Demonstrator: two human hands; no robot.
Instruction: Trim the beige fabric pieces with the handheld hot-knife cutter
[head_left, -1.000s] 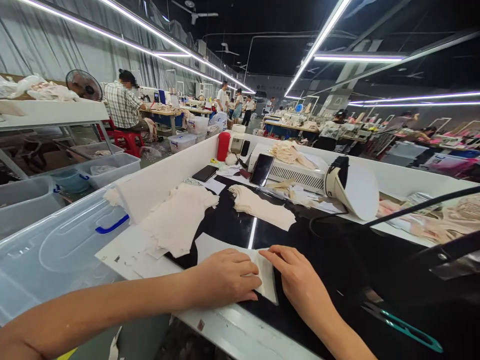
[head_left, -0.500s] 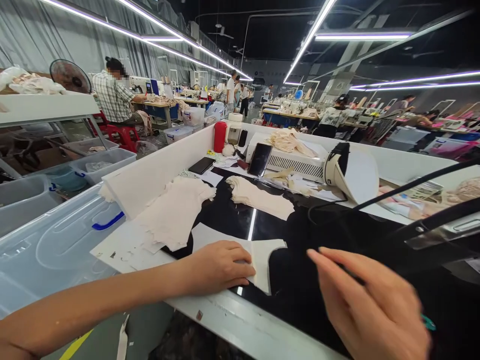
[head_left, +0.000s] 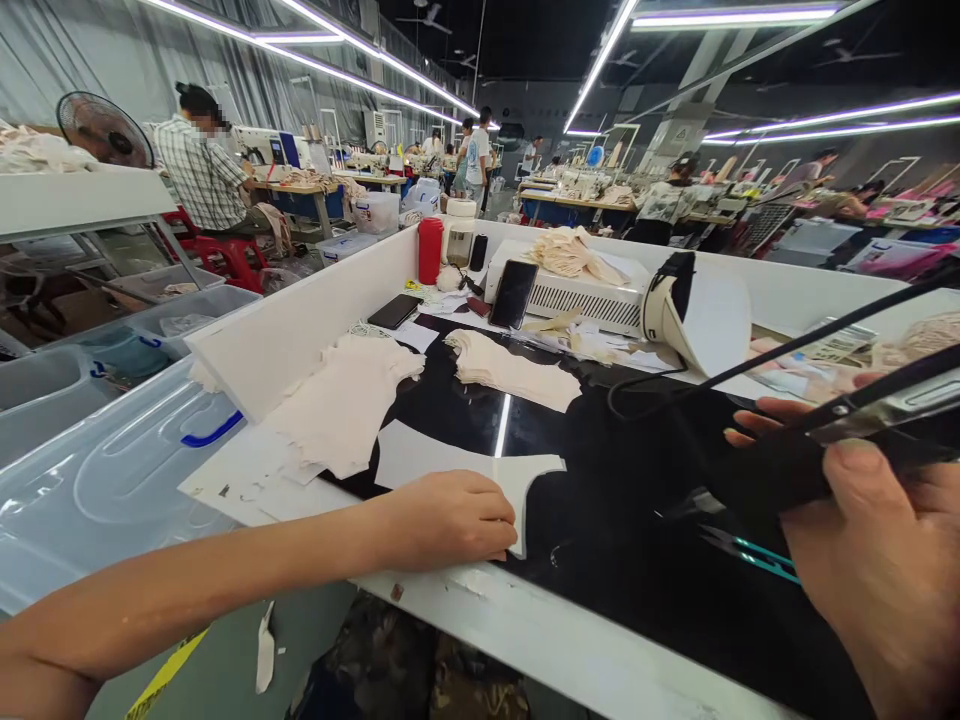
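Observation:
My left hand (head_left: 454, 520) is closed at the near edge of a white cut fabric piece (head_left: 427, 455), its bent fingers pressed together on it; the thumb is hidden. My right hand (head_left: 877, 560) wraps round a black corded hand tool (head_left: 780, 465) with a metal plate on top, thumb on the near side and fingertips showing beyond. Just below the tool lies a pair of teal-handled thread snips (head_left: 757, 560) on the black tabletop (head_left: 615, 520). Past my left hand are a stack of cream fabric pieces (head_left: 514, 370) and a larger pile of them (head_left: 337, 405).
A dark phone (head_left: 514, 293) leans against a white vented box (head_left: 585, 305), beside a red bottle (head_left: 430, 250) and a white lamp-like shade (head_left: 705, 310). The tool's black cord (head_left: 720, 380) crosses the right side. Clear plastic bins (head_left: 112, 470) stand left. Other people work farther back.
My right hand has moved right and up, from empty above the tabletop to a hold on the corded tool. My left hand stays on the fabric, its fingers drawn closer together.

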